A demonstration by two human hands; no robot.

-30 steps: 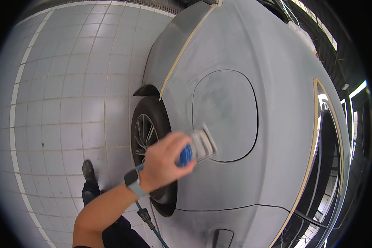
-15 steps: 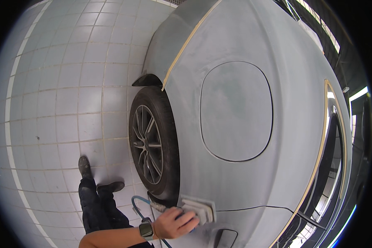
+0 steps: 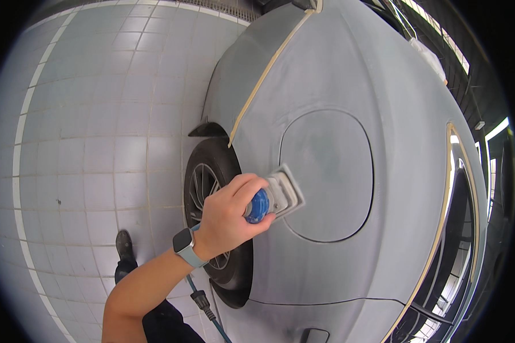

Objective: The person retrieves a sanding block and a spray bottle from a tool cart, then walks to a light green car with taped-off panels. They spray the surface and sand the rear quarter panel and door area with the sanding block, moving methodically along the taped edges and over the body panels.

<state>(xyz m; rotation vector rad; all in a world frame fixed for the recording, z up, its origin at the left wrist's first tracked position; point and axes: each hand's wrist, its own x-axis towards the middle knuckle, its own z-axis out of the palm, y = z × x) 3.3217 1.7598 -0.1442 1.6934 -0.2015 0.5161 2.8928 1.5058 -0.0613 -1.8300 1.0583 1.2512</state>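
Observation:
My left hand (image 3: 226, 217) comes in from the lower left, a watch (image 3: 184, 243) on its wrist. It is closed round the blue top of an air sander (image 3: 260, 206), thumb on the lower side and fingers on the upper. The sander's square pad (image 3: 293, 191) lies against the car's grey body panel (image 3: 326, 268), overlapping the lower-left edge of the rounded fuel flap (image 3: 332, 166). Beneath my forearm trails a blue hose (image 3: 217, 327) with a black fitting (image 3: 202, 300). My right hand is out of view.
Left of the panel is the car's wheel (image 3: 203, 166), partly behind my hand. Masking tape (image 3: 269, 68) lines the panel edge and the window (image 3: 460, 188). A door handle (image 3: 316, 335) sits at the bottom. A shoe (image 3: 124, 246) stands on the tiled floor (image 3: 86, 171).
My left hand has carried the sander up from the panel near the door handle to the fuel flap's edge. The whole view has shifted slightly.

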